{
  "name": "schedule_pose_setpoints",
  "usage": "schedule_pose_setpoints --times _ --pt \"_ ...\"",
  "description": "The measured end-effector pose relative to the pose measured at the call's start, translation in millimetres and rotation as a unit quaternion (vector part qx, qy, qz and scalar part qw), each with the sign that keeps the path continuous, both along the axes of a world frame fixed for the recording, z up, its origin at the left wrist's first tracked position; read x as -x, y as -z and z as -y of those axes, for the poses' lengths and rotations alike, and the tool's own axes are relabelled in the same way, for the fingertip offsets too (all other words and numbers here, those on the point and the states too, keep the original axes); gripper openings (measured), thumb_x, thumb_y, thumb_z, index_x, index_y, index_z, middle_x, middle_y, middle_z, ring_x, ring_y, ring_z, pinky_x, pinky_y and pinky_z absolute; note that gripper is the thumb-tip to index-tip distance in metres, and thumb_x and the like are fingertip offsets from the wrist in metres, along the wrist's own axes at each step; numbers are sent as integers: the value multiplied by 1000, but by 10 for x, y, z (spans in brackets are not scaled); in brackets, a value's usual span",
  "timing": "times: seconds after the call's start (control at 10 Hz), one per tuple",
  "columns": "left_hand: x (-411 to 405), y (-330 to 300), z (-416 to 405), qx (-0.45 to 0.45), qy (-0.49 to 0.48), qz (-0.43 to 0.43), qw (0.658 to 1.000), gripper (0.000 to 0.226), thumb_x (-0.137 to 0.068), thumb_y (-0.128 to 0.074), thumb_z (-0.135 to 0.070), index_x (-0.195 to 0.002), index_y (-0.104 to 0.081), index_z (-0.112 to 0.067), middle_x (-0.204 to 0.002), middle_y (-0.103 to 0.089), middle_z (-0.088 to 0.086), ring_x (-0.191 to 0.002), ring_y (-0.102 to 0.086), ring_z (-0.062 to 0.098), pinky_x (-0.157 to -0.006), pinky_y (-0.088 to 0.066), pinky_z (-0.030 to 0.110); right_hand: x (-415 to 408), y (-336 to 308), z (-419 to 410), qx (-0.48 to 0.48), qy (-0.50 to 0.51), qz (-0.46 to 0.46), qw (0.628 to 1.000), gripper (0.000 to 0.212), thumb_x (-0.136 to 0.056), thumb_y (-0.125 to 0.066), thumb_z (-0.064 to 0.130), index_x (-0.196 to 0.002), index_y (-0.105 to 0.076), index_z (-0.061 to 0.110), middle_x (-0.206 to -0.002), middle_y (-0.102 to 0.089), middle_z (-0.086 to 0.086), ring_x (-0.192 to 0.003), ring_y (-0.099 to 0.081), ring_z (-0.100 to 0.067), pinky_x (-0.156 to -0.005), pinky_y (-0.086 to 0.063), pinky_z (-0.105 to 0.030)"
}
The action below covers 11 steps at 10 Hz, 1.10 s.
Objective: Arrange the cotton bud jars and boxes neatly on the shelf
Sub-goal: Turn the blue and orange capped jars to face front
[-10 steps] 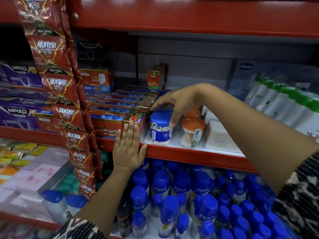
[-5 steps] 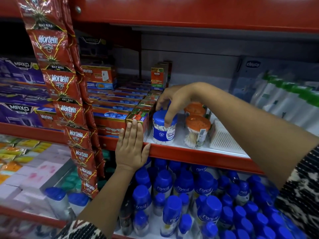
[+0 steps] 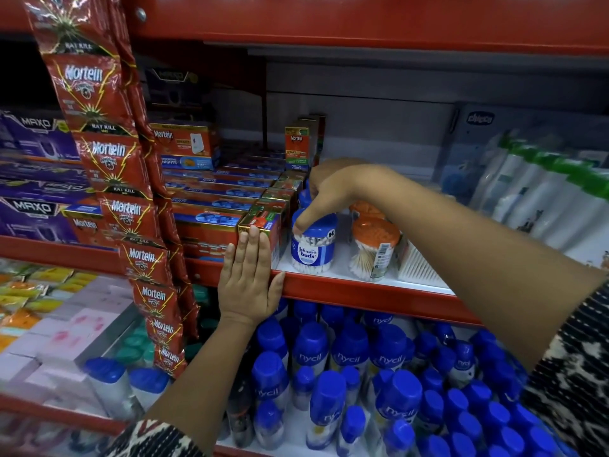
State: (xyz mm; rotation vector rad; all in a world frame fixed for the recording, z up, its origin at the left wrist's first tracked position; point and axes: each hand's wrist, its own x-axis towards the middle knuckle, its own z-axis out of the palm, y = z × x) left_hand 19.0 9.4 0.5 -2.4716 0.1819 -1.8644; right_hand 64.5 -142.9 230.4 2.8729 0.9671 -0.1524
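Observation:
A blue-lidded cotton bud jar (image 3: 313, 253) stands at the front of the white shelf floor (image 3: 342, 275). My right hand (image 3: 329, 192) reaches over it from behind, fingers curled down on the left of its lid. A second blue lid (image 3: 304, 197) shows just behind, mostly hidden by the hand. To the right stands an orange-lidded jar (image 3: 374, 252), with another orange lid (image 3: 364, 208) behind it. A white ribbed box of cotton buds (image 3: 418, 268) lies right of those. My left hand (image 3: 248, 282) lies flat, fingers together, against the front of a Mortein box (image 3: 260, 222) and the red shelf edge (image 3: 362, 291).
Stacked Mortein boxes (image 3: 211, 206) fill the shelf to the left of the jars. A strip of red Mortein sachets (image 3: 112, 153) hangs down in front at the left. White bottles with green caps (image 3: 543, 196) stand at the right. Blue-capped Nycil bottles (image 3: 349, 357) crowd the shelf below.
My right hand has slid from lying across the blue lid to curling over its left side. The left hand has stayed pressed on the box front.

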Motion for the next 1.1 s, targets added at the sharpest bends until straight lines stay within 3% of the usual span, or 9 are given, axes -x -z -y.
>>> schedule_pose_setpoints --times 0.2,0.4,0.6,0.8,0.9,1.0,1.1 --pt "4 -1 1 1 -3 -5 1000 63 -102 -14 -42 -153 3 -9 -162 11 3 -150 4 17 -122 -1 34 -23 4 -3 -6 11 -6 1000 52 -58 -72 69 -70 -55 21 -82 -70 -2 -73 -69 -21 -66 -57 -32" --pt "-2 8 -10 1 -5 -8 1000 63 -101 -14 -42 -153 2 -9 -162 10 4 -150 4 18 -122 -1 34 -14 18 12 -20 3 -1 1000 49 -59 -73 67 -68 -55 22 -72 -64 5 -71 -66 -18 -59 -53 -29" --pt "-27 9 21 1 -6 -5 1000 63 -102 -14 -42 -153 2 -9 -162 10 4 -150 4 18 -122 -1 34 17 14 24 -16 15 6 1000 51 -59 -74 66 -74 -56 21 -76 -64 4 -74 -66 -17 -60 -53 -28" --pt "1 9 -30 -9 -7 3 1000 63 -102 -15 -41 -153 1 -8 -162 8 5 -150 2 18 -122 -1 35 106 -126 310 -16 14 -3 1000 70 -53 -68 76 -98 -65 22 -101 -66 5 -90 -62 -16 -81 -55 -37" --pt "-9 11 -55 -11 -11 10 1000 63 -101 -16 -41 -153 1 -8 -162 8 5 -150 2 18 -122 -1 35 155 -250 606 8 13 -56 998 65 -60 -78 58 -115 -59 29 -114 -58 10 -102 -57 -14 -89 -50 -34" --pt "-18 14 -39 -7 -9 16 1000 63 -101 -17 -41 -153 0 -8 -162 7 5 -150 1 19 -122 -2 35 168 -256 792 27 11 -111 993 70 -66 -84 31 -128 -52 32 -124 -50 8 -113 -52 -18 -95 -48 -36" --pt "-11 20 -9 -7 -6 17 1000 63 -101 -17 -40 -153 -1 -7 -162 7 5 -150 1 19 -122 -2 35 159 -185 850 45 5 -137 989 81 -64 -87 18 -133 -47 35 -134 -46 5 -117 -49 -21 -96 -48 -41"
